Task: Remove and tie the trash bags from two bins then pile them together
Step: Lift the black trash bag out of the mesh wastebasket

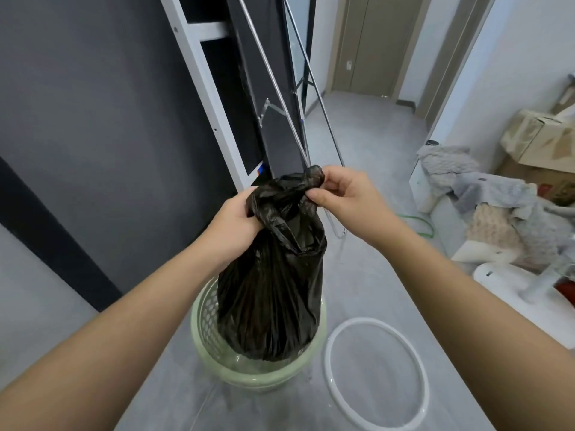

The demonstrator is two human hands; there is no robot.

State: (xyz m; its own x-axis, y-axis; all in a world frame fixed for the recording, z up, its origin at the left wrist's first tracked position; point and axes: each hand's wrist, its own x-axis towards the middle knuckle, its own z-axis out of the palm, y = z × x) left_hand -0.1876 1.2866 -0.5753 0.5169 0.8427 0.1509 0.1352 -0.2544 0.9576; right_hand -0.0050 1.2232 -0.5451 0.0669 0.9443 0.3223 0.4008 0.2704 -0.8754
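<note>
At far left of the frame, a dark grey wall (93, 104) stands beside a white frame (199, 88) and the slanted metal bars of a drying rack (277, 88). Lower centre, a person works with 2 bare hands over a pale green lattice bin (205, 321) on the grey floor (357, 275). The left hand (236, 219) is closed around the gathered neck of a black trash bag (273, 290), gripping it from the left side. The bag hangs upright between the forearms, bulging below the neck, with its bottom in the mouth of the bin and most of its body above the rim. At the bag's top, the right hand (345, 194) pinches a twisted end of the plastic between thumb and curled fingers, just right of the left hand's grip. Right of the bin, a white ring (370, 321) lies flat on the floor, apart from the bin. Upper centre-right, a brown door (367, 42) closes off the far end of the corridor. At far right, a heap of grey and beige blankets (497, 194) sits below a cardboard box (535, 138), with a green cord (420, 225) on the floor near them.
</note>
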